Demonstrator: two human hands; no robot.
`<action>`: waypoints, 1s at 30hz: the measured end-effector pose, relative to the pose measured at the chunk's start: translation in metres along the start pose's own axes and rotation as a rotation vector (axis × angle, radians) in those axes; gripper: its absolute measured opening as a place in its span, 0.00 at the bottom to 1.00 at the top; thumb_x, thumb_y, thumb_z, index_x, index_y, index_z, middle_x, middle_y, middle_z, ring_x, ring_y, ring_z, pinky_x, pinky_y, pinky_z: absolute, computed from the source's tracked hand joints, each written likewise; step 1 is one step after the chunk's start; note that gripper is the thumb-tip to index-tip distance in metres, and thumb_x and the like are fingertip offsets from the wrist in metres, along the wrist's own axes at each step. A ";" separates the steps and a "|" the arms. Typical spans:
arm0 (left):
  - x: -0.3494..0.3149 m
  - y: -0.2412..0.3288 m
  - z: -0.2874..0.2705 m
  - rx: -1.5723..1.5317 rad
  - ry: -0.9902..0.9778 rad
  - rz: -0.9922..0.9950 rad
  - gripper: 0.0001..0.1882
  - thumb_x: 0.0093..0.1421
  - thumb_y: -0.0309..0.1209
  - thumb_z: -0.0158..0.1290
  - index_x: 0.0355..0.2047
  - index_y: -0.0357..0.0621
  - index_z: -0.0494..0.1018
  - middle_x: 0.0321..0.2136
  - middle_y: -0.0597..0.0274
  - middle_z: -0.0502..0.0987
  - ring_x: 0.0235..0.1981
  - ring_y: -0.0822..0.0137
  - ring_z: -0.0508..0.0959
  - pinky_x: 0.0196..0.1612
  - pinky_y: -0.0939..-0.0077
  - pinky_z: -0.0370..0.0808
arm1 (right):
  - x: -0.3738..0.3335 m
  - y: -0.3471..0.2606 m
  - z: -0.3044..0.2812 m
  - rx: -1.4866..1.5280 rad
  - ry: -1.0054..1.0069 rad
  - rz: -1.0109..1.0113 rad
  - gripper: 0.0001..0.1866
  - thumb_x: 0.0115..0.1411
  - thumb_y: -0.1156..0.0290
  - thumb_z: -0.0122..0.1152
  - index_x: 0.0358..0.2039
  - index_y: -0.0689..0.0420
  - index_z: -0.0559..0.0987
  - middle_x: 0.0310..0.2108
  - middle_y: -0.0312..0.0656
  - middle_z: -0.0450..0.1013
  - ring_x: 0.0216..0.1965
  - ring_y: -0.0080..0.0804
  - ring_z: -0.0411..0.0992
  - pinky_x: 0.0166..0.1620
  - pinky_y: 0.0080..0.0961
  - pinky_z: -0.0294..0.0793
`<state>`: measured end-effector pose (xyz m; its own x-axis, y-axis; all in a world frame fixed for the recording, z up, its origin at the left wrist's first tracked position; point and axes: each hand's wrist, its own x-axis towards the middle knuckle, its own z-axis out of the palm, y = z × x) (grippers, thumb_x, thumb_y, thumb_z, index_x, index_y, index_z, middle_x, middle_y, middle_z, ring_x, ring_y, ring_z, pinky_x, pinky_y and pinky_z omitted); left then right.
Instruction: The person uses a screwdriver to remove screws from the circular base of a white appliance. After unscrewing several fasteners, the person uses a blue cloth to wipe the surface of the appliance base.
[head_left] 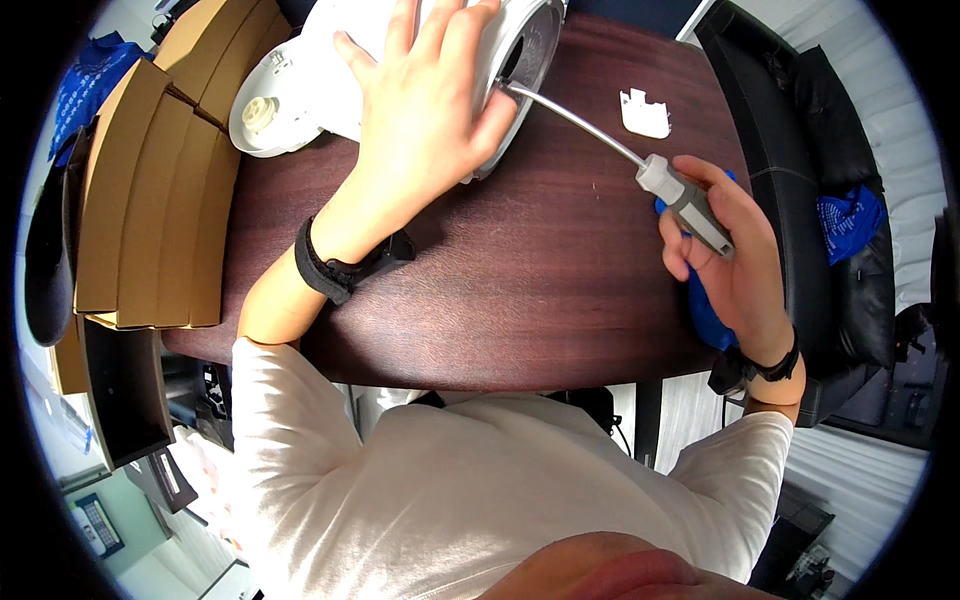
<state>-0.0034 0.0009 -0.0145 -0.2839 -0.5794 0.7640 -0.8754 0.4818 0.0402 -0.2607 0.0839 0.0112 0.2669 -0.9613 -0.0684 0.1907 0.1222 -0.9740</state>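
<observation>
My left hand (420,120) lies with spread fingers on a white, rounded plastic housing (335,80) at the far side of the table, its thumb at the rim. The housing is tipped on its side, its dark round opening facing right; its far end leaves the view. My right hand (735,240) holds a screwdriver (690,205) by its grey handle. The metal shaft slants up and left to the rim of the opening, close to my left thumb. Exactly what the tip touches is hard to make out. A small white plastic piece (645,114) lies apart on the right.
Left of the housing sits a white round cover (290,130) with a cream knob-like part. Brown cardboard boxes (150,200) line the left edge of the dark wooden table (500,290). A blue object (707,315) is partly hidden behind my right hand. Beyond it stands a black sofa (790,190).
</observation>
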 end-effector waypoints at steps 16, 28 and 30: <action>0.000 -0.001 0.000 0.025 -0.004 0.014 0.34 0.45 0.35 0.54 0.56 0.50 0.62 0.60 0.61 0.62 0.64 0.50 0.55 0.51 0.21 0.50 | 0.003 -0.011 -0.015 -1.362 -0.135 -0.793 0.20 0.52 0.75 0.63 0.47 0.60 0.73 0.40 0.44 0.73 0.36 0.34 0.75 0.38 0.23 0.72; -0.001 -0.001 -0.001 0.010 -0.007 0.009 0.34 0.45 0.34 0.55 0.56 0.50 0.62 0.60 0.62 0.62 0.65 0.51 0.54 0.52 0.21 0.49 | 0.022 0.008 -0.019 -0.065 -0.094 0.131 0.19 0.65 0.62 0.44 0.43 0.67 0.72 0.24 0.36 0.66 0.22 0.19 0.59 0.25 0.17 0.57; 0.000 -0.001 -0.001 0.009 -0.009 0.009 0.34 0.45 0.34 0.55 0.56 0.50 0.62 0.60 0.61 0.62 0.65 0.51 0.54 0.52 0.21 0.49 | 0.026 0.005 -0.028 -0.086 -0.185 0.221 0.19 0.66 0.62 0.44 0.43 0.67 0.73 0.24 0.36 0.67 0.20 0.18 0.58 0.23 0.15 0.56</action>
<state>-0.0021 0.0012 -0.0144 -0.2946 -0.5809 0.7587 -0.8764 0.4808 0.0279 -0.2795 0.0521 -0.0015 0.4620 -0.8514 -0.2483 0.0305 0.2951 -0.9550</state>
